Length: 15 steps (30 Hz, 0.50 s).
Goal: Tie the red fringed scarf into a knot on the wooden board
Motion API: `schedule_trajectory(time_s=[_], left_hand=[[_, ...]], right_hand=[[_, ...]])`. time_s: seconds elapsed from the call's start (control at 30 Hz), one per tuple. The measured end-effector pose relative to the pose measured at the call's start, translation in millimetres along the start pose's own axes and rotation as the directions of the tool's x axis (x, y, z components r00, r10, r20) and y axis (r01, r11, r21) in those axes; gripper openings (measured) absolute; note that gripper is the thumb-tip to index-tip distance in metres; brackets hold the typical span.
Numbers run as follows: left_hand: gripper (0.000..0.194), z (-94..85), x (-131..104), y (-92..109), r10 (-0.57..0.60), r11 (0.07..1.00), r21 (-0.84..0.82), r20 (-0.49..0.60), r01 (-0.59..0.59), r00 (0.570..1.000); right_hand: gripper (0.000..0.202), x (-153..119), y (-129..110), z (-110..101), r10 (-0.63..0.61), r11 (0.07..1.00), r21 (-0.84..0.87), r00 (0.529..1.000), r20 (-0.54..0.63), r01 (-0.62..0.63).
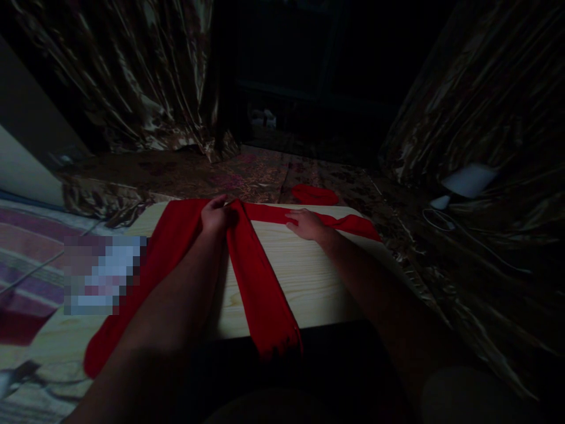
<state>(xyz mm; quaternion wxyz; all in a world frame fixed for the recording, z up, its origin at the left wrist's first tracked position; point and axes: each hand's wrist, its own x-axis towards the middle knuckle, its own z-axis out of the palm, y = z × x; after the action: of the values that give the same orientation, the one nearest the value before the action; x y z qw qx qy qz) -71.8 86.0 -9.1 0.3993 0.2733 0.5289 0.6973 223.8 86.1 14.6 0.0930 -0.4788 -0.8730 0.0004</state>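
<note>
A long red cloth [260, 277] lies over a pale wood-grain table [309, 277], with one strip coming toward me. A wider red part stretches down the left side, partly behind my left forearm. Another strip runs along the far edge to the right. My left hand [215, 217] is closed at the far edge, where the red parts meet, its fingers partly hidden by the hand. Resting on the far strip is my right hand [306, 224], fingers stretched out and nothing gripped. Whether the red parts are one piece I cannot tell.
Beyond the table, a patterned cover [247, 171] bears a separate-looking red patch [314, 193]. A blurred-out item [106, 274] lies at the table's left. Long curtains [154, 70] hang behind. At right are a pale lamp-like object [470, 179] and a white cable [481, 250].
</note>
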Motion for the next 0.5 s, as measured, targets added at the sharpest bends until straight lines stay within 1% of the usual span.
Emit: schedule_trajectory(time_s=[0.1,0.17,0.27,0.37,0.5], left_hand=[[0.051,-0.5,6,-8,0.087,0.986,0.131,0.092,-0.099,0.992],[0.05,-1.2,9,-11,0.161,0.964,0.191,0.128,-0.184,0.979],[0.047,-1.2,9,-14,0.218,0.932,0.257,0.166,-0.256,0.962],[0.042,0.7,5,-13,0.277,0.89,0.315,0.203,-0.331,0.939],[0.04,4.4,-6,-7,0.35,0.829,0.356,0.272,-0.431,0.897]], right_hand=[[0.046,-2,2,-2,-0.005,1.0,0.011,1.0,0.017,0.005],[0.045,-2,4,-3,-0.001,1.0,0.008,1.0,0.026,0.0],[0.044,-3,10,-3,0.016,1.0,0.001,0.999,0.036,-0.016],[0.043,-4,18,-3,0.035,0.999,0.007,0.999,0.032,-0.035],[0.043,-6,25,-2,0.042,0.999,0.016,0.999,0.025,-0.043]])
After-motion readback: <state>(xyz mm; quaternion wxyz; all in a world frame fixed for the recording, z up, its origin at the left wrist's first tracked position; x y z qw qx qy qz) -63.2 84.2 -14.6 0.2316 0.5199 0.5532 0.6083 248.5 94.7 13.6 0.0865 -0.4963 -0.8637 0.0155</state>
